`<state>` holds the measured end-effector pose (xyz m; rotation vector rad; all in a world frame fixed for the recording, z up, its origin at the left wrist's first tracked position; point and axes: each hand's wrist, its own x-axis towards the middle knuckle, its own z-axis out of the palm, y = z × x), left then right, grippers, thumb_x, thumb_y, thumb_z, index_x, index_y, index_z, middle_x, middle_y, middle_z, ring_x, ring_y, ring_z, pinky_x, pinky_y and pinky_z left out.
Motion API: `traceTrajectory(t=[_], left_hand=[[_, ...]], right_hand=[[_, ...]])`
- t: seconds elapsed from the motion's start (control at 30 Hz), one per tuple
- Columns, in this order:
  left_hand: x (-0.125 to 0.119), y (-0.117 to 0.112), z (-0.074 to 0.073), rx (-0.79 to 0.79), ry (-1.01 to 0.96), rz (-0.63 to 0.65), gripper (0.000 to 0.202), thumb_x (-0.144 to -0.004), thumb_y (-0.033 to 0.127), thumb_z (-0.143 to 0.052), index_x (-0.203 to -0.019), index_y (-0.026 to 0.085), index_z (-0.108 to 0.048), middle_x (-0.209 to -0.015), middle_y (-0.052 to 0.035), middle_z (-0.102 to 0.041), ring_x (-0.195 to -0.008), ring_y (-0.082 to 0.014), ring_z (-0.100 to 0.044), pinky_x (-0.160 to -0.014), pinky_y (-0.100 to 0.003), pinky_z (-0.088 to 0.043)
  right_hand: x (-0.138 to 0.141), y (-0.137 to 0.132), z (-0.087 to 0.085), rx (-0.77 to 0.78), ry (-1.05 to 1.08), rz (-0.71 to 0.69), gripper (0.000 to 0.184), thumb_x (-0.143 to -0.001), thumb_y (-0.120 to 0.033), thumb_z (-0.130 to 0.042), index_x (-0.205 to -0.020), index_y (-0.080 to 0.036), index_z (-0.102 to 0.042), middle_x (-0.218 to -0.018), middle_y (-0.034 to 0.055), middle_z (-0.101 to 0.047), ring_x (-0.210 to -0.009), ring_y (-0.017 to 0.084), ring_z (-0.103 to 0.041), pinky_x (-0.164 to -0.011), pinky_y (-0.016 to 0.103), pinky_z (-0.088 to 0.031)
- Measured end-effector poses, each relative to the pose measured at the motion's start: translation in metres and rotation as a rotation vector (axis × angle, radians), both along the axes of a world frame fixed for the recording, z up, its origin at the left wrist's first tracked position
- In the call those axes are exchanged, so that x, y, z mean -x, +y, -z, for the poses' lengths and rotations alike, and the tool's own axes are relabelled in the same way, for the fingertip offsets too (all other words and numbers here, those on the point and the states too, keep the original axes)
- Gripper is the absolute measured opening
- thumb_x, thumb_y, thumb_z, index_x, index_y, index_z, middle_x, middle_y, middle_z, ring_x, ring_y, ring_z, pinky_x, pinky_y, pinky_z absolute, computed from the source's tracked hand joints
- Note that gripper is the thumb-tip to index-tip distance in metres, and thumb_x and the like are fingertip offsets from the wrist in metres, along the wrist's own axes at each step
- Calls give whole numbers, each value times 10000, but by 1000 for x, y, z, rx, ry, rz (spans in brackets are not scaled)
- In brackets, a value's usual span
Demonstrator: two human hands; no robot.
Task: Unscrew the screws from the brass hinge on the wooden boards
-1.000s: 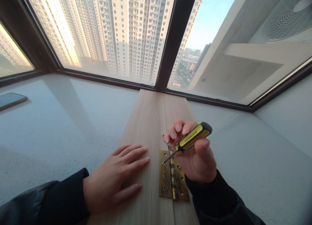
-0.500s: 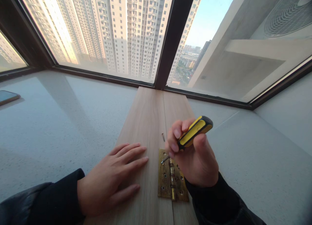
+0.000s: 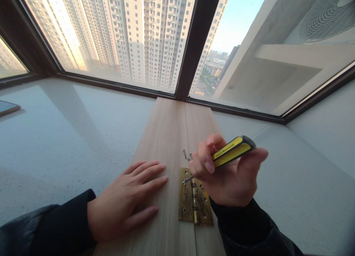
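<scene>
Two light wooden boards [image 3: 166, 130] lie side by side on a pale window ledge, joined by a brass hinge [image 3: 186, 204] across their seam. My left hand [image 3: 126, 200] lies flat and open on the left board beside the hinge. My right hand [image 3: 227, 174] is closed round a yellow and black screwdriver [image 3: 230, 149], its metal tip resting at the hinge's upper left corner. Loose screws [image 3: 187, 155] lie on the board just beyond the hinge.
The speckled grey ledge [image 3: 69, 137] spreads to both sides of the boards. A phone [image 3: 7, 108] lies at the far left edge. Dark window frames [image 3: 191, 45] rise right behind the boards, with tall buildings outside.
My right hand has tilted the screwdriver handle lower and further right, while the tip stays at the hinge's upper left corner. A second loose screw is now uncovered. The left hand has stayed put.
</scene>
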<state>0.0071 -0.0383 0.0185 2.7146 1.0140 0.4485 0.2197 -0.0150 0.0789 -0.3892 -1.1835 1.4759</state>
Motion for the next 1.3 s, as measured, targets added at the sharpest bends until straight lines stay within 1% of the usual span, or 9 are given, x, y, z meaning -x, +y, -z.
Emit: traceTrajectory(t=[0.07, 0.17, 0.27, 0.33, 0.4, 0.5, 0.63, 0.9, 1.3], left_hand=[[0, 0, -1, 2, 3, -1, 495, -868, 400, -512, -1344, 276, -448, -1462, -22, -391, -1337, -240, -343, -1110, -425, -282], [0, 0, -1, 6, 7, 4, 478, -871, 404, -508, -1326, 265, -468, -1459, -25, -395, -1337, -244, -342, -1110, -426, -281], [0, 1, -1, 4, 12, 8, 495, -881, 407, -492, -1352, 266, -443, -1462, -30, -391, -1339, -244, -337, -1110, -432, -279], [1, 1, 0, 2, 13, 7, 517, -880, 413, -493, -1373, 275, -418, -1465, -23, -386, -1340, -241, -335, -1108, -434, -282], [1, 1, 0, -2, 20, 8, 539, -873, 415, -502, -1386, 279, -401, -1468, -15, -381, -1342, -238, -332, -1108, -431, -287], [1, 1, 0, -6, 29, 11, 535, -870, 408, -503, -1378, 267, -413, -1465, -17, -384, -1343, -236, -330, -1110, -429, -289], [0, 1, -2, 3, 26, 11, 500, -866, 413, -510, -1338, 254, -458, -1457, -28, -395, -1336, -244, -340, -1110, -433, -292], [1, 1, 0, 10, 11, 14, 500, -861, 397, -517, -1333, 244, -458, -1451, -46, -400, -1336, -253, -337, -1107, -440, -293], [0, -1, -2, 26, -4, 7, 493, -862, 397, -518, -1331, 259, -451, -1435, -42, -418, -1327, -244, -348, -1106, -442, -298]], right_hand=[[-3, 0, -1, -90, -112, 80, 515, -848, -760, -424, -840, -250, -493, -665, -55, -348, -406, 79, -244, -396, 224, -249], [-12, 1, -2, -225, -284, 183, 474, -906, -705, -361, -809, -244, -413, -702, -51, -337, -415, 81, -243, -401, 229, -237], [-24, 4, 0, -329, -594, 262, 401, -828, -583, -627, -784, -211, -483, -653, -39, -402, -489, 99, -317, -455, 233, -244], [-30, 6, 1, -356, -886, 264, 342, -775, -408, -739, -673, -176, -510, -590, -30, -432, -509, 105, -350, -467, 234, -231], [-32, 7, 3, -357, -1149, 230, 334, -768, -277, -726, -569, -158, -486, -537, -29, -434, -485, 95, -345, -459, 235, -197], [-29, 4, 4, -354, -1434, 188, 297, -737, -168, -681, -521, -146, -478, -502, -32, -427, -476, 86, -348, -474, 246, -179], [-23, -3, 2, -357, -1672, 172, 216, -695, -115, -652, -543, -150, -503, -536, -20, -480, -507, 98, -389, -505, 263, -177], [-18, -9, 2, -319, -1869, 205, 142, -725, -182, -623, -608, -174, -543, -617, 7, -549, -545, 136, -420, -516, 276, -191], [-16, -6, 5, -378, -1741, 139, 101, -671, -120, -624, -671, -184, -545, -690, -41, -556, -609, 110, -445, -537, 262, -223]])
